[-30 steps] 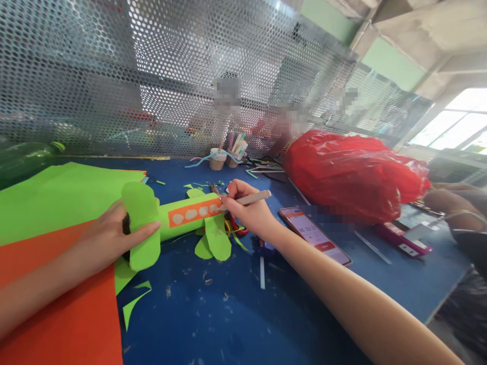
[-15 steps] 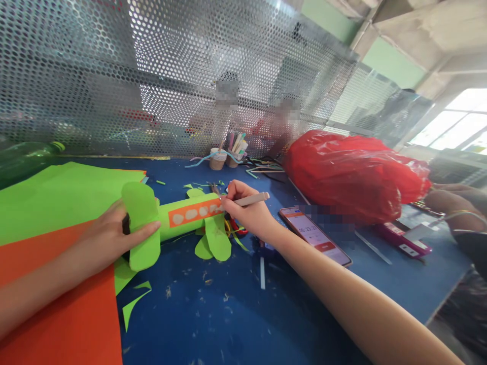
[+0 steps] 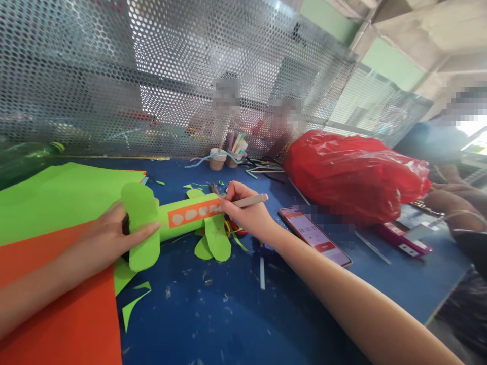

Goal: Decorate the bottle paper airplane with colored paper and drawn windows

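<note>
A green paper tube with rounded paper flaps lies across the blue table. Along its top runs an orange strip bearing a row of pale oval spots. My left hand is closed round the tube's left end, the thumb over a big green flap; some fingers are hidden behind it. My right hand pinches a pale marker pen, its tip hidden by the fingers at the strip's right end. Partly covered scissors lie behind the tube.
Green paper sheets and an orange sheet lie at left, near a green bottle. A phone, a red plastic bag and a magenta box lie at right. Pen cups stand by the perforated metal screen.
My right hand and the marker have shifted very slightly left. At the far right, a person's blurred upper body has come into view behind the red bag. My left hand stays put.
</note>
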`<state>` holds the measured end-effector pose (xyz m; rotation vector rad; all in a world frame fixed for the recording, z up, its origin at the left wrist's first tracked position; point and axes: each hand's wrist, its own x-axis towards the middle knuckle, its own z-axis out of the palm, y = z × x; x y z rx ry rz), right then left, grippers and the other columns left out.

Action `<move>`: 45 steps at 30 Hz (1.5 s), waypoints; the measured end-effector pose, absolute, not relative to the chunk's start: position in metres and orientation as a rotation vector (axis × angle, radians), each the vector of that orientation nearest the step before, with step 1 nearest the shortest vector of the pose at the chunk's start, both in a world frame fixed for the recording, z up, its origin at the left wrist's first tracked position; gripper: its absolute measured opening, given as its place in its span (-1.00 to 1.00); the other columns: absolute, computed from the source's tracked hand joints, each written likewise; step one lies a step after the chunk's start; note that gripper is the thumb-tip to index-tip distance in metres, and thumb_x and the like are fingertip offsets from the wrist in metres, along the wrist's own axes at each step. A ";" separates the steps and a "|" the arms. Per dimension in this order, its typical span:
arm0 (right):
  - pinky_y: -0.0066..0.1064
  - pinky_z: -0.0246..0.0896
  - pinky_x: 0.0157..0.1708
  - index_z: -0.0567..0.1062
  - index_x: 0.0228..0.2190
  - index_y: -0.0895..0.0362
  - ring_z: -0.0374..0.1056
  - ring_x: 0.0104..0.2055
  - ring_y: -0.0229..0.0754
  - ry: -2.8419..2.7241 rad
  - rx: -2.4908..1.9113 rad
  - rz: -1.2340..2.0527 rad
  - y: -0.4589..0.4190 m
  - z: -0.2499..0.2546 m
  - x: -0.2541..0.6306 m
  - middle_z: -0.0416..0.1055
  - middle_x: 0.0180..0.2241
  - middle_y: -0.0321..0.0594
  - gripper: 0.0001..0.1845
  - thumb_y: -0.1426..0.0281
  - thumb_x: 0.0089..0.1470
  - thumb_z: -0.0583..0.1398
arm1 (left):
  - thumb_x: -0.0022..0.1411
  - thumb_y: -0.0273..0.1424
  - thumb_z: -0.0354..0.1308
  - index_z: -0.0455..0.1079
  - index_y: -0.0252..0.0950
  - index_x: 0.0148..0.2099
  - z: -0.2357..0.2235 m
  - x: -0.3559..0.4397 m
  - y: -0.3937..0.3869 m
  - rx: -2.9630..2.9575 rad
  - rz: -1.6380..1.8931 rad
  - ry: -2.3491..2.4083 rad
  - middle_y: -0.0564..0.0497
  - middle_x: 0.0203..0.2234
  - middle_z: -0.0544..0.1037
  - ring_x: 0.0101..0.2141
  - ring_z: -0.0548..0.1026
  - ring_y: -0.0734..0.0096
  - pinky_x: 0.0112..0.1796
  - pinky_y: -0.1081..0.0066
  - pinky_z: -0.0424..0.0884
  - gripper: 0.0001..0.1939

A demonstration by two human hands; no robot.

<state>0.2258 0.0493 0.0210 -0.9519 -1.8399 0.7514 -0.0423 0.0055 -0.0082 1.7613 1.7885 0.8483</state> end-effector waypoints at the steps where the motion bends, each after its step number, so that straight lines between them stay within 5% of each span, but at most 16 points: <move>1: -0.46 -0.08 -0.54 0.18 -0.57 0.07 0.00 -0.55 -0.33 -1.847 -0.947 0.766 0.049 0.021 0.226 0.13 -0.59 -0.45 -0.79 0.43 -0.07 0.17 | -0.08 0.24 0.05 0.39 -0.18 0.05 -0.008 -0.042 0.006 1.753 0.845 1.790 -0.05 -0.05 0.48 -0.11 0.47 -0.01 -0.11 0.14 0.40 -0.22; 45: -0.45 -0.08 -0.53 0.18 -0.59 0.07 0.01 -0.55 -0.33 -1.847 -0.905 0.736 0.051 0.021 0.226 0.13 -0.59 -0.46 -0.79 0.48 -0.07 0.15 | -0.09 0.20 0.07 0.35 -0.19 0.04 -0.006 -0.041 0.005 1.726 0.837 1.770 -0.04 -0.07 0.43 -0.13 0.42 0.04 -0.08 0.16 0.32 -0.24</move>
